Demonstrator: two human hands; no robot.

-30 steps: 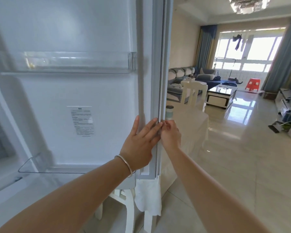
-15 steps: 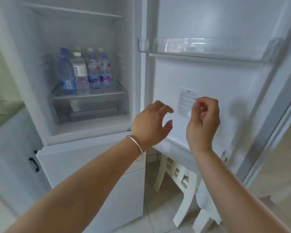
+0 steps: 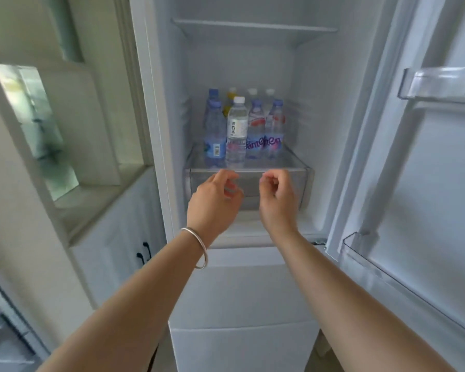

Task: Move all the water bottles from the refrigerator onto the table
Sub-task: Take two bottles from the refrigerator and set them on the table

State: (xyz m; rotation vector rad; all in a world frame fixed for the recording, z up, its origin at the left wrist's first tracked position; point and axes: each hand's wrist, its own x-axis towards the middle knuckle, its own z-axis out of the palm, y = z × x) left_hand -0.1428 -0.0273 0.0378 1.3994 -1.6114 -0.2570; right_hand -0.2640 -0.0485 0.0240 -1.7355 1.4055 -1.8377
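Observation:
The refrigerator (image 3: 314,108) stands open in front of me. Several water bottles stand in a cluster on its glass shelf (image 3: 289,163). In the front row are a blue bottle (image 3: 214,135), a clear white-capped bottle (image 3: 236,132) and two purple-labelled bottles (image 3: 255,130) (image 3: 275,130). More caps, one on a yellow bottle (image 3: 230,101), show behind them. My left hand (image 3: 215,200), with a bangle on its wrist, hovers just below the shelf front with relaxed fingers, holding nothing. My right hand (image 3: 277,197) hovers beside it with curled fingers, also holding nothing.
A clear drawer (image 3: 302,183) sits under the bottle shelf. The open door (image 3: 427,170) is on the right with an upper bin (image 3: 440,84) and a lower bin (image 3: 387,267). White cabinets (image 3: 113,251) and a wall niche (image 3: 97,194) stand to the left.
My hands have left the door edge and moved into the fridge opening, near the bottle shelf. My view has swung left from the door to the interior.

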